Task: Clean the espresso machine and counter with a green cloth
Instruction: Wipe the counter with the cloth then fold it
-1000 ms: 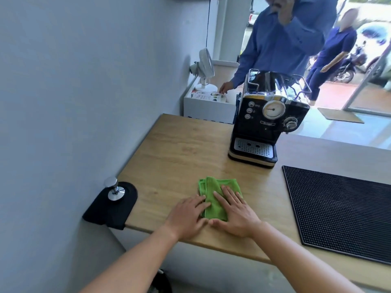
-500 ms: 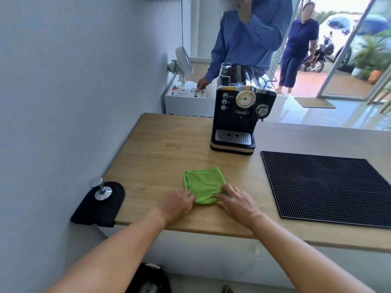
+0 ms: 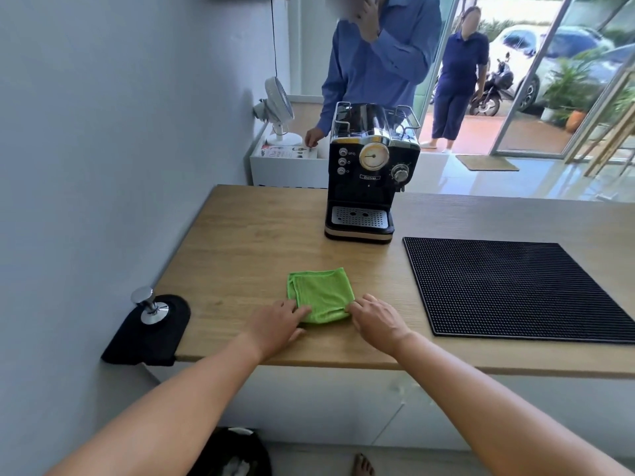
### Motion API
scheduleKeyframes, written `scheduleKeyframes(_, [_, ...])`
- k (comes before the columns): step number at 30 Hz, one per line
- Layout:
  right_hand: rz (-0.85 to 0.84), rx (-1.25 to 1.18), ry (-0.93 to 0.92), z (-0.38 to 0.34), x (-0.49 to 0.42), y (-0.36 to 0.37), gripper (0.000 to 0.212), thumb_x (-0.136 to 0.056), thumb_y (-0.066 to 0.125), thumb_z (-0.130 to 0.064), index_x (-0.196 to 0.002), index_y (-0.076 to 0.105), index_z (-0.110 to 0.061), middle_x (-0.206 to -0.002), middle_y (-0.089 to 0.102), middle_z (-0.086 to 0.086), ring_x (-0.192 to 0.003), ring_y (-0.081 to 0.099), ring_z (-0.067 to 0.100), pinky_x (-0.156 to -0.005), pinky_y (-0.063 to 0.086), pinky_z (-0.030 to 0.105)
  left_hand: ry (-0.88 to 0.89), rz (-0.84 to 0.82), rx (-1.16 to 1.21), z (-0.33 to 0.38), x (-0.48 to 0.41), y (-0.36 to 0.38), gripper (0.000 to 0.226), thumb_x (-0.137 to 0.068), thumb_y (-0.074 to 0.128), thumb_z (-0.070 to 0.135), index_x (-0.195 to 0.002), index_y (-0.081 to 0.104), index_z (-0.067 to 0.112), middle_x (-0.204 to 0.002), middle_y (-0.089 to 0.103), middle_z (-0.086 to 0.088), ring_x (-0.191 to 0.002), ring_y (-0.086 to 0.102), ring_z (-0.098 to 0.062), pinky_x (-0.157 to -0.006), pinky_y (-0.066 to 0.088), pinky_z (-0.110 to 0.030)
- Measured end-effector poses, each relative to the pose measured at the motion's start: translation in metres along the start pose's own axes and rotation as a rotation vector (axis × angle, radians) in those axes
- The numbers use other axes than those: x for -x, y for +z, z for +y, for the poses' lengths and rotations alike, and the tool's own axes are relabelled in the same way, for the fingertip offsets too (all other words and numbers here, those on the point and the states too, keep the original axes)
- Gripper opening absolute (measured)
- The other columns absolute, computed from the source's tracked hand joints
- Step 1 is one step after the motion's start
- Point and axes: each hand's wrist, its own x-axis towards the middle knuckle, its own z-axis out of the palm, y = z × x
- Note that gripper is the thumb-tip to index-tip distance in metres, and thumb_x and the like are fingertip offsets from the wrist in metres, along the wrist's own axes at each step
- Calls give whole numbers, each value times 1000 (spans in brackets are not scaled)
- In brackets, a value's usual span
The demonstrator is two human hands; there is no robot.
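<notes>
A green cloth lies folded into a flat square on the wooden counter, near its front edge. My left hand rests palm down with its fingertips on the cloth's near left corner. My right hand lies flat too, fingertips touching the near right corner. Neither hand lifts the cloth. The black espresso machine, with a round gauge and a metal drip grille, stands upright at the back of the counter, well beyond the cloth.
A black ribbed bar mat covers the counter's right part. A metal tamper stands on a black pad at the left front corner, by the wall. A small fan and two people are behind the counter.
My hands have slid back from on top of the cloth to its near edge. The cloth now lies as a neat flat square. The view has tilted up.
</notes>
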Motion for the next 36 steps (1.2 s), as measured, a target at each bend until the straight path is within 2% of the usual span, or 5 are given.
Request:
scheduleKeyframes(9, [-1,-114,35,-7,11,-41,31,-98,42,-19,-129,40,-20,-96,63,7,-89,58,27,-70,36,32,6,-15,-61,11,-9,-17,29,-66,75,35,-87,66,18,-86,65,-2,-74,65,-21,-49,48,-30])
scheduleKeyframes(13, [-17,-157,103,7,14,-53,23,-96,41,-23,-119,37,-29,-93,63,4,-78,57,27,-63,40,34,-118,16,249,9,-22,-31,24,-88,48,33,-100,60,16,-100,59,-1,-91,60,-25,-66,43,-32])
scheduleKeyframes(19, [209,-499,352,42,30,-70,18,-94,49,-15,-108,47,-27,-91,73,5,-65,63,25,-62,54,38,-278,128,844,16,-56,-69,15,-92,55,22,-89,69,20,-68,63,4,-63,56,-15,-60,41,-28])
scheduleKeyframes(27, [431,-732,502,85,56,-100,25,-96,49,-9,-95,66,-27,-74,63,-4,-57,48,8,-53,39,24,-262,154,1412,62,-107,-108,18,-87,67,11,-99,68,24,-84,71,0,-78,66,-12,-60,52,-19])
scheduleKeyframes(36, [299,-622,515,147,94,-118,27,-89,67,-15,-113,70,-26,-98,66,-16,-81,56,-8,-75,45,12,-5,107,969,108,-167,-119,35,-86,64,12,-97,61,45,-91,61,9,-84,63,-15,-75,58,-38])
